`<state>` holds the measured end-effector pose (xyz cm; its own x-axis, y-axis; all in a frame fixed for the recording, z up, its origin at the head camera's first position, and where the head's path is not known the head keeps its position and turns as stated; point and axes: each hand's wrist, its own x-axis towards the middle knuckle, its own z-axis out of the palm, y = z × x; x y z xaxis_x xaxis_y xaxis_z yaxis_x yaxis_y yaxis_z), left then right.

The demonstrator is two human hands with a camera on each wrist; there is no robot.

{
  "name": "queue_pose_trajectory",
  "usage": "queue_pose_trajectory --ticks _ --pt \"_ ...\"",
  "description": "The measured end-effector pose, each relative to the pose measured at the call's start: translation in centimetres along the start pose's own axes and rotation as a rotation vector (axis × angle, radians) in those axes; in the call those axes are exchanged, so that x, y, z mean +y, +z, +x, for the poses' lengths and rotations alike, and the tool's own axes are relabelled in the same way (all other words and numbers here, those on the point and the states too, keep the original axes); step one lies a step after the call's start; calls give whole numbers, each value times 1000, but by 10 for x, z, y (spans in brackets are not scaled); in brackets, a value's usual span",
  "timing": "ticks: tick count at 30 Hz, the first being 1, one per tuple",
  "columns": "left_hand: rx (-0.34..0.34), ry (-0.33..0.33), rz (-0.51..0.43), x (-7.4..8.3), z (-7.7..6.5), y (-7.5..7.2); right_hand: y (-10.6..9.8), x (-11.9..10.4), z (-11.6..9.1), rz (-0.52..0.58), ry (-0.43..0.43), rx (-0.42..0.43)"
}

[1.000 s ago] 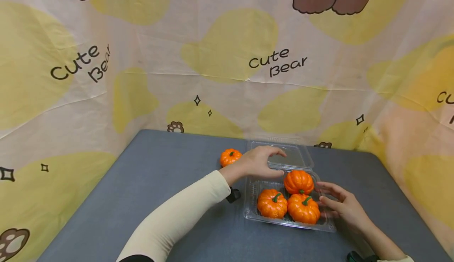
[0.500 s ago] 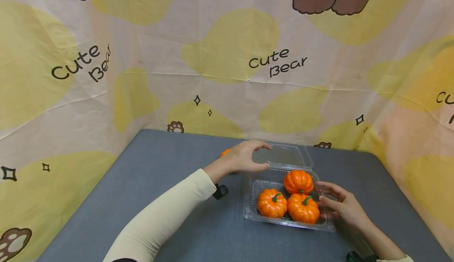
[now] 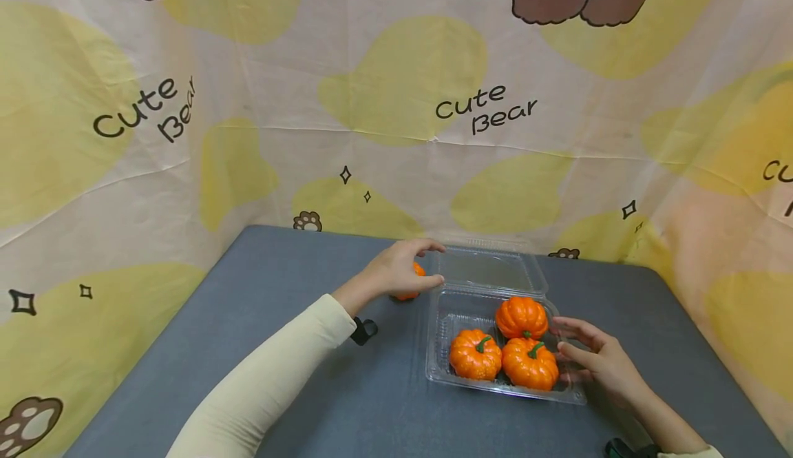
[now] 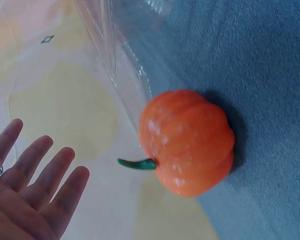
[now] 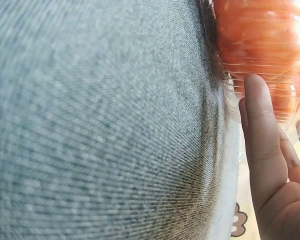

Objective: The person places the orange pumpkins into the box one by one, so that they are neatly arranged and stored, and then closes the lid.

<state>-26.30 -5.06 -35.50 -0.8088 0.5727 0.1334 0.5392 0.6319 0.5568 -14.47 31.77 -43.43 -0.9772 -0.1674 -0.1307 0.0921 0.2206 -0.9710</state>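
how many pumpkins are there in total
4. In the clear container: a far pumpkin, a near-left pumpkin and a near-right pumpkin. On the table, left of it: a loose pumpkin, partly hidden by the left hand in the head view.

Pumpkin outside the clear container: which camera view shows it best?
The left wrist view: the loose pumpkin appears large, its green stem in sight. In the head view the left hand covers part of it; the right wrist view doesn't show it.
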Motion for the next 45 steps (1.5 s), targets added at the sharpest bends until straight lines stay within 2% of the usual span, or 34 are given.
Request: queue_pose_trajectory --ticks 9,16,32,40,45 --pt "32 -30 -56 -13 -3 -9 -1 1 0 -5 -8 -1" --pt "41 -101 -67 -26 -7 -10 -1 1 0 -5 2 2" --pt "15 -171 72 -66 -10 5 -2 3 1 -8 0 -11" --pt "12 -167 17 -78 -10 12 -1 3 1 -14 3 -4" --pt "11 -186 4 -83 -8 17 -2 4 1 -18 -12 -2"
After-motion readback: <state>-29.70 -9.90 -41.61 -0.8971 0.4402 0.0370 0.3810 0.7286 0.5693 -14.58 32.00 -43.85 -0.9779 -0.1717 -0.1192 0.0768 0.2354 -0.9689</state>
